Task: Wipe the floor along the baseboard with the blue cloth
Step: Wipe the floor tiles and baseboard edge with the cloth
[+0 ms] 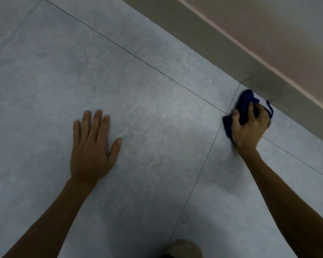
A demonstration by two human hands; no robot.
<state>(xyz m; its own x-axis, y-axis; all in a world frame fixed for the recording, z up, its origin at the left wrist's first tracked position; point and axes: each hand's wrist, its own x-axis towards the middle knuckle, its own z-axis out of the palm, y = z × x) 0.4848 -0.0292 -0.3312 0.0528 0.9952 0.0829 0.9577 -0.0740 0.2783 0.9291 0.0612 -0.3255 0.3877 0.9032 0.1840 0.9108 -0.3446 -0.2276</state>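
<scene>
My right hand (250, 123) is closed around a bunched dark blue cloth (245, 100) and presses it on the grey tiled floor (138, 81), right beside the grey baseboard (222, 51). The cloth sticks out past my fingers toward the baseboard and under my palm on the left. Its far edge nearly touches the baseboard. My left hand (93, 146) lies flat on the floor with fingers spread, well to the left, holding nothing.
The baseboard runs diagonally from top middle to the right edge, with a pinkish wall (278, 30) above it. Thin grout lines cross the floor near the cloth. A knee in beige fabric (183, 248) shows at the bottom edge.
</scene>
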